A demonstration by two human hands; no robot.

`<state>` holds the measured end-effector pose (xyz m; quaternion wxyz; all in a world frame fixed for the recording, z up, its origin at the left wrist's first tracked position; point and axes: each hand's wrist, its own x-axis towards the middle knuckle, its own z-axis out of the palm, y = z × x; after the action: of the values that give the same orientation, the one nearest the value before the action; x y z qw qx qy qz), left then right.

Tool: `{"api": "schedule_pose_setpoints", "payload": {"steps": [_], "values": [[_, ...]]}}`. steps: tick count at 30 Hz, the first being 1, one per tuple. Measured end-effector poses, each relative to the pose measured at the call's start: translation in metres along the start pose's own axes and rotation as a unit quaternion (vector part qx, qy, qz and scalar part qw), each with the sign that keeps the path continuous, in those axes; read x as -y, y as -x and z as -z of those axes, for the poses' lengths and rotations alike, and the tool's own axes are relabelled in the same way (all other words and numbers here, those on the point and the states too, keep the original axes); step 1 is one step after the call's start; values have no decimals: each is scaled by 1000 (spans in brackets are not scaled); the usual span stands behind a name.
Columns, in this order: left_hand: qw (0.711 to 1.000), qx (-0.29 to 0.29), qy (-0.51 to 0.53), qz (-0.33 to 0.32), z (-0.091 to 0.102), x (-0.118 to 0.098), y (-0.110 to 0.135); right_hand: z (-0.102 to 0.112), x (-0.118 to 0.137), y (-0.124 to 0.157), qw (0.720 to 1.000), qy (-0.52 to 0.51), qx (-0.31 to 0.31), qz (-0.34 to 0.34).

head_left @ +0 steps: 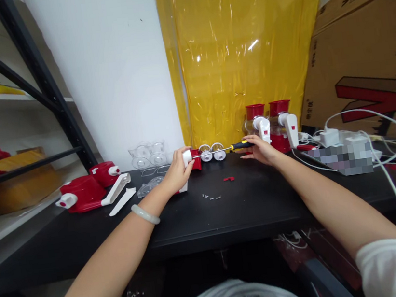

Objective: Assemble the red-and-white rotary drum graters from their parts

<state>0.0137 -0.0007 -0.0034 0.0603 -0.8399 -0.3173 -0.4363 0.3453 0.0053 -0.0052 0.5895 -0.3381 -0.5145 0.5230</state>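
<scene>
My left hand (177, 171) is closed around a small white plastic part (187, 157), held just above the black table. My right hand (261, 149) grips the yellow and black handle of a screwdriver (239, 146). Its thin metal shaft points left and reaches toward the white part; whether the tip touches it I cannot tell. Behind the shaft are a red piece (195, 159) and two round clear-and-white drums (212, 152). On the table below lie several small screws (210, 197) and a little red lever-like piece (229, 179).
Red housings (82, 193) with white handle pieces (123, 202) lie at left, near clear plastic parts (148, 157). Two assembled red-and-white devices (283, 127) stand back right. White cables and chargers (330, 137) spread over the right side. A large cardboard box (356, 49) leans behind.
</scene>
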Motion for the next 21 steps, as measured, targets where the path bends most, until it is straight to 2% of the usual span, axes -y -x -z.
{"api": "schedule_pose_setpoints", "payload": {"steps": [3,9,18,21], "values": [[1000,0,-1,8,0,2,0,1,2,2,1000,-6,23,17],[1000,-7,-14,17,2,3,0,5,1,0,1000,16,22,8],[1000,14,-24,-13,2,0,1,8,-2,-5,986,161,-44,4],[999,20,-37,-27,3,0,1,7,-4,-6,976,203,-78,-25]]}}
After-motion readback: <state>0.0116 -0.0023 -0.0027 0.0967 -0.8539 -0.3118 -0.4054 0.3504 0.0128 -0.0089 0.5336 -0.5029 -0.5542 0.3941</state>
